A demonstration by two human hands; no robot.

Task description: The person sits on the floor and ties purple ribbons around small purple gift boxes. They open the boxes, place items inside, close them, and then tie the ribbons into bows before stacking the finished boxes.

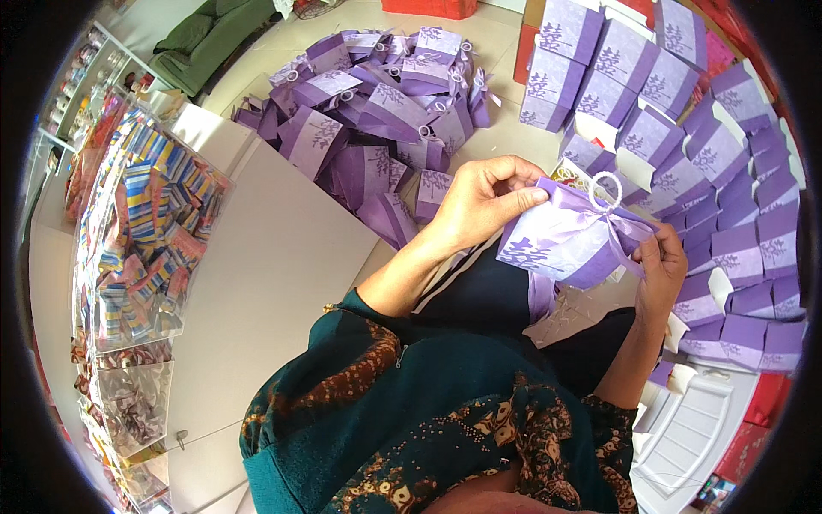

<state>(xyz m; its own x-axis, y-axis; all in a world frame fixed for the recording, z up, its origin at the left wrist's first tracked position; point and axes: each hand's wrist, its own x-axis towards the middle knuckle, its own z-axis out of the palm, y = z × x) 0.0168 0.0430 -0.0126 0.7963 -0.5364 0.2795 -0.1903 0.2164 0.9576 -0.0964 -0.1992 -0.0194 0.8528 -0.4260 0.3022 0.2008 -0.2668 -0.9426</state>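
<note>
A purple and pale lilac paper gift box (546, 241) is held up above my lap, tilted. It bears a dark purple printed character. My left hand (485, 202) pinches its upper left corner between thumb and fingers. At the right end, my right hand (661, 263) grips the box's side together with a satin ribbon (620, 234). The ribbon crosses the front, and a white beaded ring (605, 193) stands up at the top edge. More lilac ribbon (541, 297) hangs below the box over my dark trousers (491, 292). Right behind the box, a container of beaded rings (566, 173) is partly hidden.
A heap of ribboned purple boxes (385, 96) lies on the tiled floor. Stacked purple boxes (616, 58), several with open white flaps, rise at the right. Along my left runs a white cabinet (282, 225) with clear bins of wrapped sweets (151, 225). A green sofa (212, 38) stands beyond.
</note>
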